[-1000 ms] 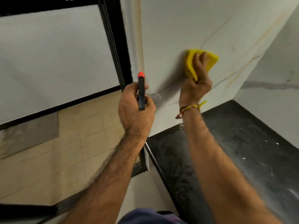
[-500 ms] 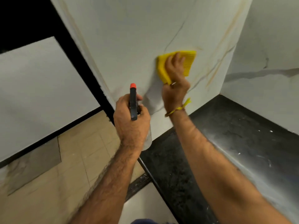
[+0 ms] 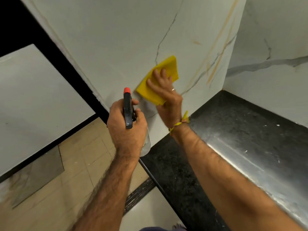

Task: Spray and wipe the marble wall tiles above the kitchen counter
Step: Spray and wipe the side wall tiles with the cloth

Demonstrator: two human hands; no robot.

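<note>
A white marble wall tile (image 3: 126, 39) with grey and tan veins rises above the black counter (image 3: 246, 130). My right hand (image 3: 164, 88) presses a folded yellow cloth (image 3: 168, 67) flat against the tile, fingers spread over it. My left hand (image 3: 126, 124) grips a spray bottle (image 3: 128, 109) with a dark trigger head and red nozzle, pointing up at the wall just left of the cloth. The clear bottle body (image 3: 147, 145) shows below my fist.
A second marble wall (image 3: 270, 47) meets the first at the right corner. The counter's shiny front edge (image 3: 241, 165) runs under my right forearm. A black frame (image 3: 70, 60) borders the wall's left end, with beige floor tiles (image 3: 78, 164) below.
My right hand has slid the yellow cloth down and left along the tile, toward the spray nozzle, and tilted it. The left hand keeps holding the bottle in place.
</note>
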